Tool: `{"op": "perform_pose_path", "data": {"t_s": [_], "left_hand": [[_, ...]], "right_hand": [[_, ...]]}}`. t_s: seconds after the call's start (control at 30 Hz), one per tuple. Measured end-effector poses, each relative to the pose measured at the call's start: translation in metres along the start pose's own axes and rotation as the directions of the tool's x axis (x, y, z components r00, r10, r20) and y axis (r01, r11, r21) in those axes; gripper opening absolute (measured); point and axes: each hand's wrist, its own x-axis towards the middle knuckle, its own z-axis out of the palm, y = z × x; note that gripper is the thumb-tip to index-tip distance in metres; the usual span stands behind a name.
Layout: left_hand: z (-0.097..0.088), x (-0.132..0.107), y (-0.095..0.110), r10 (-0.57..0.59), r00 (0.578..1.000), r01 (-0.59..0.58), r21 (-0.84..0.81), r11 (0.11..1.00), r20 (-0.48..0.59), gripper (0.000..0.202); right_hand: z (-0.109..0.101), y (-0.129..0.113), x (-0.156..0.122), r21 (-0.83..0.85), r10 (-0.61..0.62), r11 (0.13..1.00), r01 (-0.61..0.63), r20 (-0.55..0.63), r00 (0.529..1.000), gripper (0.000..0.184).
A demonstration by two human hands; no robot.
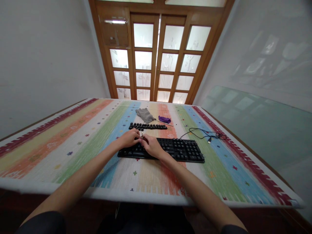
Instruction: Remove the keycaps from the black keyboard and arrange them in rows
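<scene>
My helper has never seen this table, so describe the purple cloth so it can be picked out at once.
On the striped tablecloth, find the black keyboard, then the loose black keycaps beyond it. Just past their right end lies a small, crumpled purple cloth. Its solid purple sets it apart from the larger grey cloth to its left.

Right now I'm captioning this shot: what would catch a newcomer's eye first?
The striped, multicoloured tablecloth across the lower half likely stands out first. On it, the bare left hand and bare right hand meet over the left part of a long black keyboard. Beyond lies crumpled purple cloth.
</scene>
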Motion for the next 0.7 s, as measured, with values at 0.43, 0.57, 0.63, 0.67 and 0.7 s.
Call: {"op": "perform_pose_path", "data": {"t_s": [0.43, 0.57, 0.63, 0.67, 0.7], "left_hand": [[-0.005, 0.000, -0.001, 0.034, 0.999, -0.033, -0.035, 0.999, 0.020, 0.024], [-0.003, -0.003, -0.003, 0.032, 0.999, -0.031, -0.053, 0.998, 0.022, 0.022], [-0.004, -0.004, -0.003, 0.037, 0.999, -0.036, -0.045, 0.998, 0.024, 0.021], [-0.004, -0.005, -0.003, 0.036, 0.999, -0.035, -0.037, 0.999, 0.028, 0.021], [-0.005, -0.006, -0.003, 0.032, 0.999, -0.031, -0.028, 0.999, 0.031, 0.021]], "right_hand": [[-0.010, 0.016, 0.013, -0.042, 0.111, 0.992, -0.116, -0.111, 0.988, 0.027], [-0.011, 0.024, 0.017, 0.054, 0.285, 0.958, -0.280, -0.159, 0.945, 0.032], [-0.014, 0.028, 0.018, 0.145, 0.363, 0.927, -0.345, -0.125, 0.923, 0.036], [-0.016, 0.030, 0.017, 0.193, 0.359, 0.923, -0.334, -0.111, 0.927, 0.036], [-0.019, 0.032, 0.016, 0.235, 0.339, 0.922, -0.309, -0.101, 0.935, 0.038]]}}
